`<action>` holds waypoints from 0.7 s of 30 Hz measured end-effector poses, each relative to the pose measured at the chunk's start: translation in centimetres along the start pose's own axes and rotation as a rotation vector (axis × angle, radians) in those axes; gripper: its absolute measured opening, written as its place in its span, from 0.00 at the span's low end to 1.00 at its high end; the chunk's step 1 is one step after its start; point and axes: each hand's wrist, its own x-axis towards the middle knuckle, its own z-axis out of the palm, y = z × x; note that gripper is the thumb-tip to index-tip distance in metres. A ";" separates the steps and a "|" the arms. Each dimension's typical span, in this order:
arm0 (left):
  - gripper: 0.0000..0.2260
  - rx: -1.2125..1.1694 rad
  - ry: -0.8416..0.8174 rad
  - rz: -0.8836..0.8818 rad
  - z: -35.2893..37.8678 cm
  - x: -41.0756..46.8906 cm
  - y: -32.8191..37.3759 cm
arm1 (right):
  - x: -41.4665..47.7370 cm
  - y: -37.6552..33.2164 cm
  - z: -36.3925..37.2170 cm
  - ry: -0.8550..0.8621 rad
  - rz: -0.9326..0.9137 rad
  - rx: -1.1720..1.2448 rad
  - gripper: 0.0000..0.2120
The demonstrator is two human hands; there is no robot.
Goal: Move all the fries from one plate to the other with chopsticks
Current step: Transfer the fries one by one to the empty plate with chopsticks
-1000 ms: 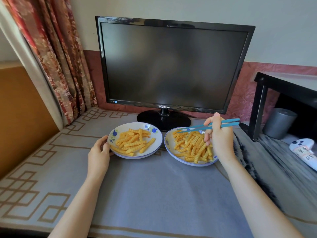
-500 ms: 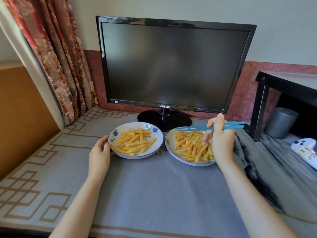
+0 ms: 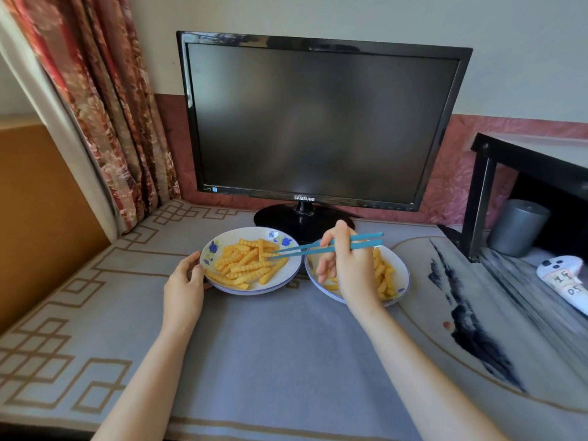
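Crinkle-cut fries (image 3: 245,264) lie heaped in the left plate (image 3: 208,251), a white dish with blue flowers on its rim. A second heap of fries (image 3: 383,275) lies in the right plate (image 3: 403,276), partly hidden behind the right hand (image 3: 351,270). The two plates stand side by side on the desk (image 3: 286,361), their rims just beside each other.

The right hand holds a pair of blue chopsticks (image 3: 318,248) above the right plate. Its thumb and upper fingers (image 3: 340,232) pinch the sticks near their middle, and the lower fingers hang loosely curled. The sticks reach leftward across the gap between the plates, and their tips come together over the fries at the right side of the left plate. Whether a fry is caught between the tips cannot be told.

The left hand (image 3: 183,289) rests on the desk at the left plate's near-left rim, with its thumb on the edge and its fingers curled against the underside.

Behind the plates stands a dark Samsung monitor (image 3: 318,122) on a round black foot. A flowered curtain (image 3: 105,106) hangs at the left. At the right a black shelf frame (image 3: 480,198) stands over a grey cylinder (image 3: 517,227) and a white controller (image 3: 564,280).
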 end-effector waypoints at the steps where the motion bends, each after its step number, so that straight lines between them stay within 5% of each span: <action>1: 0.16 0.000 0.001 0.001 0.0 0.0 0.0 | 0.0 0.0 -0.1 -0.006 0.002 -0.002 0.20; 12: 0.16 0.013 0.004 0.004 0.0 0.1 -0.1 | 1.7 -1.9 -7.3 0.222 -0.044 -0.009 0.20; 21: 0.16 0.035 0.003 0.016 0.0 -0.1 0.1 | 2.4 -0.5 -8.2 0.216 -0.055 -0.131 0.20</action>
